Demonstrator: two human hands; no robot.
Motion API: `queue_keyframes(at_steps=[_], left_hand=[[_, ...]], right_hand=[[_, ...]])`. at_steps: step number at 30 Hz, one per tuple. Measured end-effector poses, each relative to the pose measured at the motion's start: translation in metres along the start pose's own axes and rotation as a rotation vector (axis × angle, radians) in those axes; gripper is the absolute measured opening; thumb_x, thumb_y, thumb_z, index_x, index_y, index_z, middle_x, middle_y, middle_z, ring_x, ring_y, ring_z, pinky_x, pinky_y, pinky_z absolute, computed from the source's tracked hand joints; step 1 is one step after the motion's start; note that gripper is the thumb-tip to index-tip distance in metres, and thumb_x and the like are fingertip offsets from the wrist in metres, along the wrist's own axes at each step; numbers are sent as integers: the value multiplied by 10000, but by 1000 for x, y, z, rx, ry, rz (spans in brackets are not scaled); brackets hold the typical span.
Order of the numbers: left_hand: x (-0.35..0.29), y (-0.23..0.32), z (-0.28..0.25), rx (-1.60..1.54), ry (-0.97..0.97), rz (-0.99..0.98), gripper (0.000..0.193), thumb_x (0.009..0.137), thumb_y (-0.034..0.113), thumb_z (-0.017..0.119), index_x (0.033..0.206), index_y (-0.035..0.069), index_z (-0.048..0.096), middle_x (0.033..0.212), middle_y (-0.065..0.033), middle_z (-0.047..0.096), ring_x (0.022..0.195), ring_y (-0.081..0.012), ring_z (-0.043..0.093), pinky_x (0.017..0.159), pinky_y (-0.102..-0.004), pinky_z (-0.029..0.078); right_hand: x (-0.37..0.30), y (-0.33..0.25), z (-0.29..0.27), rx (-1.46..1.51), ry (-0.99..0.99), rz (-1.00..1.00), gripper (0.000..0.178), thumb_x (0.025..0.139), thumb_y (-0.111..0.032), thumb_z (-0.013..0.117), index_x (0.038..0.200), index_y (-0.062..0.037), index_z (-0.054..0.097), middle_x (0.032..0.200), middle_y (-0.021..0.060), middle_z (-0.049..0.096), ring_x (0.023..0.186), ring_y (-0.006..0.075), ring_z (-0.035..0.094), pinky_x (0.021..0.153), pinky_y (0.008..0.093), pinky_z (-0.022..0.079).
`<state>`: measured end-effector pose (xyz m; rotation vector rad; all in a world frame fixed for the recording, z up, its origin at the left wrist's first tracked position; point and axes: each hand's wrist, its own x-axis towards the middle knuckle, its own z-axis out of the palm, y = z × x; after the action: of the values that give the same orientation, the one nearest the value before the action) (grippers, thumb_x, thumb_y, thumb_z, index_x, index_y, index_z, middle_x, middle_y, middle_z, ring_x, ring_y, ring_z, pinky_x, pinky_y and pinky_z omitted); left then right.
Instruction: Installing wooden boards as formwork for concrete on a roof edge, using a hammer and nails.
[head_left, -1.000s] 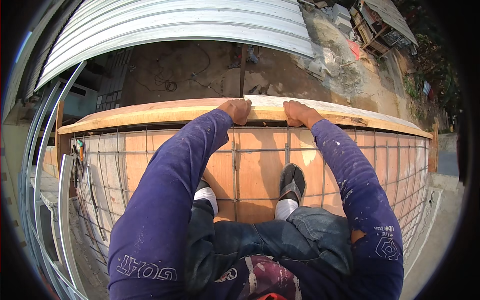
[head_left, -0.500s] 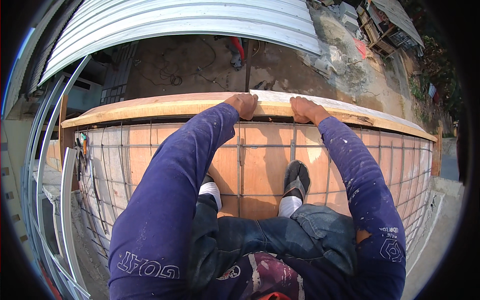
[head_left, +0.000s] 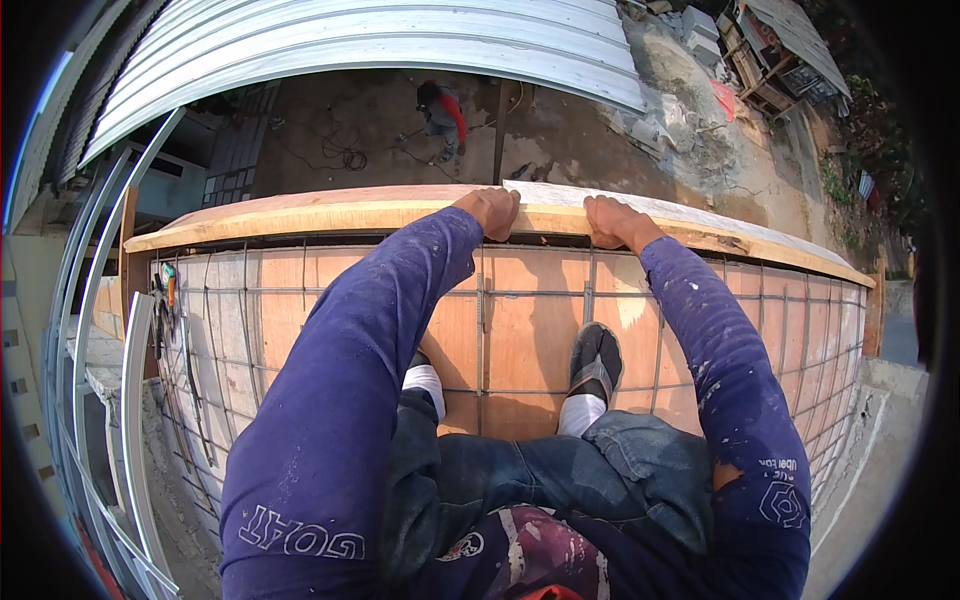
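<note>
A long wooden form board (head_left: 350, 217) runs across in front of me along the far edge of the plywood deck. My left hand (head_left: 493, 212) is closed over its top edge near the middle. A short gap to the right, my right hand (head_left: 613, 220) grips the same board, fingers wrapped over the edge. The fingertips on the far side are hidden. Beneath my arms, a grid of steel rebar (head_left: 482, 330) lies over the plywood (head_left: 530, 345), and my shoes stand between the bars.
Pliers with orange-and-teal handles (head_left: 170, 285) and other tools lie at the deck's left. Metal channels (head_left: 135, 420) curve along the left side. Beyond the board is a drop to the ground, where a person (head_left: 442, 118) walks. Corrugated roofing (head_left: 380, 40) spans the far left.
Both hands stay on the board, with barely any shift. Below, the person in red sleeves has moved left and come into fuller view.
</note>
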<state>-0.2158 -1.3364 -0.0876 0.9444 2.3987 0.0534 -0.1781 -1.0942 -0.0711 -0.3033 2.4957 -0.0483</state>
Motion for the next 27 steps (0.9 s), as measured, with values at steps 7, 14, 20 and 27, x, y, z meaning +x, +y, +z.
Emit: queue_keyframes(at_steps=[7, 14, 20, 27], left_hand=[[0, 2, 2, 1, -23, -16, 440, 799, 125, 600, 1194, -50, 518, 1100, -239, 647, 1033, -365, 636, 872, -404, 515], [-2, 6, -3, -75, -24, -50, 463, 763, 90, 602, 1206, -23, 524, 1115, -240, 637, 1053, -386, 615, 880, -455, 502], [-6, -4, 3, -90, 80, -52, 421, 734, 51, 564, 1151, 5, 539, 1114, -222, 627, 1068, -392, 596, 886, -475, 489], [2, -11, 17, -171, 137, 38, 395, 717, 17, 539, 1112, 1, 521, 1100, -249, 609, 1051, -424, 580, 872, -498, 481]], right_hand=[[3, 2, 5, -25, 28, -34, 318, 760, -65, 568, 1053, 58, 545, 1100, 284, 595, 1044, 425, 586, 873, 453, 489], [3, 19, -4, 58, -79, -139, 469, 704, -173, 690, 1091, 48, 541, 1085, 261, 599, 1045, 418, 582, 858, 448, 490], [-15, 41, -24, 299, -140, -207, 780, 556, -390, 848, 1165, -6, 547, 1115, 230, 600, 1080, 375, 583, 880, 428, 483], [-40, 116, 8, 219, -87, -18, 791, 518, -450, 877, 1112, -11, 596, 1086, 210, 630, 1062, 373, 598, 886, 436, 485]])
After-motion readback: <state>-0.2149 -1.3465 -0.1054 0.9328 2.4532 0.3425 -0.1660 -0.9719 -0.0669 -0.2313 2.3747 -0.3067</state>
